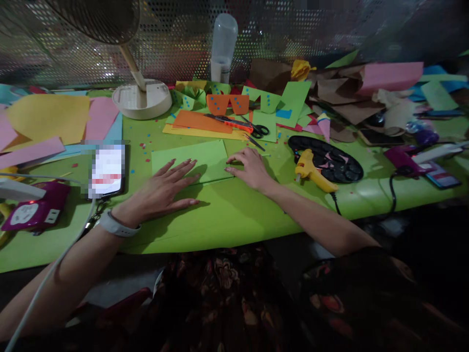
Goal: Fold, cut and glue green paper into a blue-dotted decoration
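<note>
A green sheet [205, 151] of paper lies on the green table [227, 220] in front of the person, under the left hand [170, 188], which is flat and open with its fingers spread. The right hand [249, 168] is at the sheet's right end, fingers bent and thumb out; whether they pinch the edge I cannot tell. To the right is a black tray [298, 142] with rounded hollows; pink scraps [344, 157] of paper lie in it, and a yellow glue gun [309, 168] overlaps its left side. At the back, near a perforated panel [176, 54], stands a clear bottle [224, 36], whitish lower down; its contents are unclear. Scissors [261, 130] lie beyond the sheet, beside orange paper [198, 120].
</note>
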### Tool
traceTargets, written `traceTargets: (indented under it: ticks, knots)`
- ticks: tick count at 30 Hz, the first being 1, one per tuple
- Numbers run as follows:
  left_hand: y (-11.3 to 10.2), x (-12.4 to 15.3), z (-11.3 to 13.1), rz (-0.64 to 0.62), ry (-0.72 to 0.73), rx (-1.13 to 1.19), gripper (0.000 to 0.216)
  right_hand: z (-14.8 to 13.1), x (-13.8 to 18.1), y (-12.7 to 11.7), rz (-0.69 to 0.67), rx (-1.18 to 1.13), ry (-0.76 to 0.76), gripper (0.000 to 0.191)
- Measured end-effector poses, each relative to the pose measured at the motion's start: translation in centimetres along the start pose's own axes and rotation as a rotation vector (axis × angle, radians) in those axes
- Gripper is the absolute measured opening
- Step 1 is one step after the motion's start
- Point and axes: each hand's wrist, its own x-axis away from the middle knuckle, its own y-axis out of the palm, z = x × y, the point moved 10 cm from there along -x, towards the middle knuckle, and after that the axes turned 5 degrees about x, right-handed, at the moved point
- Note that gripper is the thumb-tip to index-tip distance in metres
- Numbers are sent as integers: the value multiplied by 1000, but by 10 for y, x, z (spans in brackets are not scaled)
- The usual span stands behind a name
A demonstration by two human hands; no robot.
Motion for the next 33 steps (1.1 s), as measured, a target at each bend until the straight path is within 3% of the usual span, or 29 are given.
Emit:
traceTargets:
  ticks: [8,20,27,29,33]
  knots:
    - [13,-19,28,-5,22,22,86,0,-1,0,4,29,-8,20]
    - [18,-14,29,-24,53,28,86,1,0,0,-6,10,-7,21]
    - [16,-14,29,-10,43,48,88,-8,-10,-22,-38,-108,41,18]
    - [17,-14,28,-6,43,44,90,-23,-15,-14,-156,-165,29,17]
    - [18,-13,27,2,49,58,92,-44,-17,23,-559,-123,50,18]
